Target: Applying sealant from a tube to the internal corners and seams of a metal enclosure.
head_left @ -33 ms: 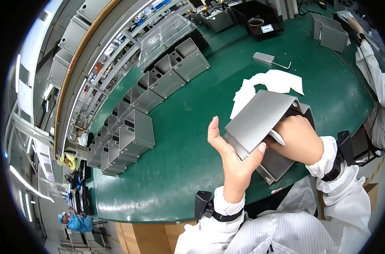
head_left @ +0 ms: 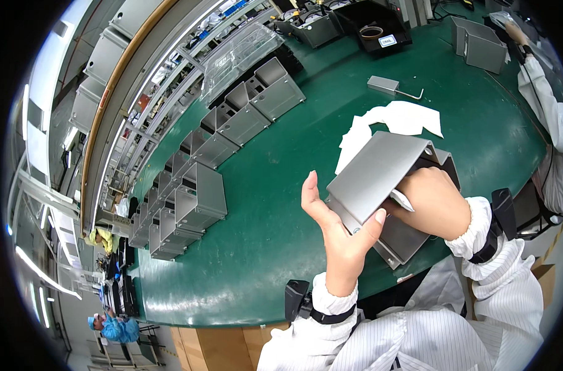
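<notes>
My left hand point(head_left: 344, 244) grips the lower left edge of a grey sheet-metal housing point(head_left: 377, 176). The thumb presses along the rim, and one finger sticks up past the outer side. The housing is tilted above the green table. Inside its open side is my right hand point(head_left: 435, 201), its fingers curled and mostly hidden by the metal. A folded bit of white wipe point(head_left: 403, 200) pokes out from beneath that hand. Beyond the housing, crumpled white sheets point(head_left: 408, 117) lie on the table.
Rows of grey housings point(head_left: 201, 191) stand at the left. A small grey block point(head_left: 382, 84) and a hex key point(head_left: 411, 95) lie farther back, near a black bin point(head_left: 380, 46). Another grey housing point(head_left: 484, 51) stands at the far right, by a co-worker's arm point(head_left: 532, 80).
The view has shifted very slightly. Both hands keep the same hold, with no clear movement of the housing or the wipe.
</notes>
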